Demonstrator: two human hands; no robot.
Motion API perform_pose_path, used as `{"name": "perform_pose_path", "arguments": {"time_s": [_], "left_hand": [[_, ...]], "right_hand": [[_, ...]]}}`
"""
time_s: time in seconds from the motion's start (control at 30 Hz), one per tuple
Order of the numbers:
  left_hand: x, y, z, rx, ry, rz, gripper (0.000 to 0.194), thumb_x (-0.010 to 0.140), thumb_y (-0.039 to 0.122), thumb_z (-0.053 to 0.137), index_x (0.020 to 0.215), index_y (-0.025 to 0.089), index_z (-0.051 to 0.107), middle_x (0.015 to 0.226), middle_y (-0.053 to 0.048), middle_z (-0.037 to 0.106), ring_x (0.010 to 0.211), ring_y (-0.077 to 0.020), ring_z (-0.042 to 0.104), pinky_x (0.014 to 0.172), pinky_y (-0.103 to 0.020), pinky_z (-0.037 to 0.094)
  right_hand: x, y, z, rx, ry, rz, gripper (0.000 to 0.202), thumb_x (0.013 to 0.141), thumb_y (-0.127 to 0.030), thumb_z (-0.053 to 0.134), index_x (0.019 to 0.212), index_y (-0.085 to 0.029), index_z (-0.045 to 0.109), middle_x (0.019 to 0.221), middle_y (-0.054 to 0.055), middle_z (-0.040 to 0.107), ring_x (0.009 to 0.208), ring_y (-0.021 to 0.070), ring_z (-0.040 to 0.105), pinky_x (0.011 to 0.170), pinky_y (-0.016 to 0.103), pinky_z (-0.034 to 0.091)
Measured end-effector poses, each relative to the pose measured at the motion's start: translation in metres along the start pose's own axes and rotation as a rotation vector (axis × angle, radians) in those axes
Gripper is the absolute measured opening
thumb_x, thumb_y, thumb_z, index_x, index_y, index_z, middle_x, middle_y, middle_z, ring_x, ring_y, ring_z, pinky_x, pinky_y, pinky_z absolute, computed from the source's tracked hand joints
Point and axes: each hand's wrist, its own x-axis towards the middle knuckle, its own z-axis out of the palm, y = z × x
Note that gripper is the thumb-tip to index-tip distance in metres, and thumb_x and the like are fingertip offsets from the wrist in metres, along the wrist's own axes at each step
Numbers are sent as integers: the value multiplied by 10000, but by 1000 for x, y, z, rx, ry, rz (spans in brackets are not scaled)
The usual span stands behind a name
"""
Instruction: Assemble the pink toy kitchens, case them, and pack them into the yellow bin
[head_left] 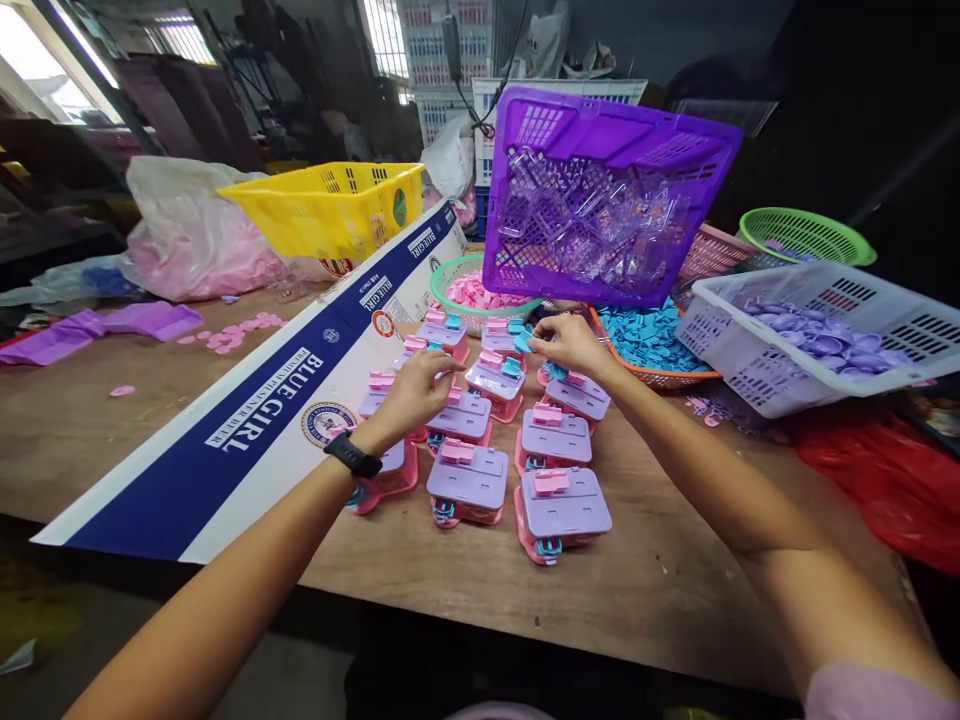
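Note:
Rows of pink boxes with lilac lids (pixel 469 478) stand on the wooden table, pink clips (pixel 551 482) on their lids. Some at the back also carry blue clips (pixel 512 368). My right hand (pixel 574 343) pinches a blue piece (pixel 523 341) above the back boxes, beside the orange basket. Over the left-hand boxes hovers my left hand (pixel 415 392), a black watch on its wrist, fingers bent and close together near a lid; what they hold, if anything, is hidden.
An orange basket (pixel 660 376) of blue pieces, a green basket (pixel 442 268) of pink pieces and a white basket (pixel 757 385) of lilac pieces surround a tilted purple crate (pixel 615 130). Printed cardboard (pixel 187 500) lies left, near a yellow basket (pixel 330 215).

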Motion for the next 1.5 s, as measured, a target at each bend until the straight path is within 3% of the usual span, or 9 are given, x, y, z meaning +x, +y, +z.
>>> {"name": "perform_pose_path", "arguments": {"time_s": [0.2,0.4,0.53,0.67,0.87,1.13,1.4,1.5], "left_hand": [[-1,-6,12,143,-60,59,369,888,48,479,1060,179,778,1118,-95,760,1056,-267,610,961,-446,491],[3,-4,21,161,-132,77,384,897,51,464,1094,182,766,1174,-104,746,1114,-285,569,970,-476,450],[8,-2,22,215,-154,57,435,848,17,458,1103,180,770,1128,-115,750,1079,-303,552,912,-476,435],[-3,-2,18,264,-156,19,469,807,-10,468,1102,195,769,1191,-109,747,1140,-326,549,876,-470,404],[-22,-4,5,270,-132,-34,428,823,-8,489,1058,199,782,1185,-99,752,1154,-331,551,896,-484,400],[-36,0,0,234,-98,27,419,863,7,482,1108,185,772,1189,-104,749,1146,-309,546,960,-481,416],[-31,-4,14,232,-357,51,674,761,-61,408,1296,215,711,1373,-83,681,1219,-311,499,933,-482,370],[-25,-6,17,268,-385,68,669,754,-57,422,1283,225,721,1340,-93,694,1223,-310,504,923,-481,345]], "right_hand": [[-5,-15,0,-11,39,-23,134,857,-174,645,747,-161,719,746,38,732,699,173,639,656,279,390],[15,0,-7,-129,99,12,95,864,-175,679,792,-178,740,802,61,739,744,194,632,663,289,388],[14,-6,-5,-58,-39,-58,105,858,-160,683,762,-168,728,783,45,729,743,180,637,692,282,405],[-2,-25,9,12,-175,-107,152,881,-188,667,736,-167,707,729,36,708,695,169,627,666,287,389],[-2,-31,22,-93,-149,-67,134,864,-166,652,740,-164,704,753,61,721,688,178,615,623,289,348],[-17,-48,37,-85,-324,-152,100,874,-149,655,803,-164,724,813,54,741,723,176,624,634,283,346],[-15,-64,56,-324,-413,-140,169,955,-242,606,954,-182,764,949,82,781,806,192,672,596,278,296],[-15,-67,56,-381,-404,-157,186,963,-259,591,986,-190,762,977,87,785,836,208,694,578,285,273]]}}
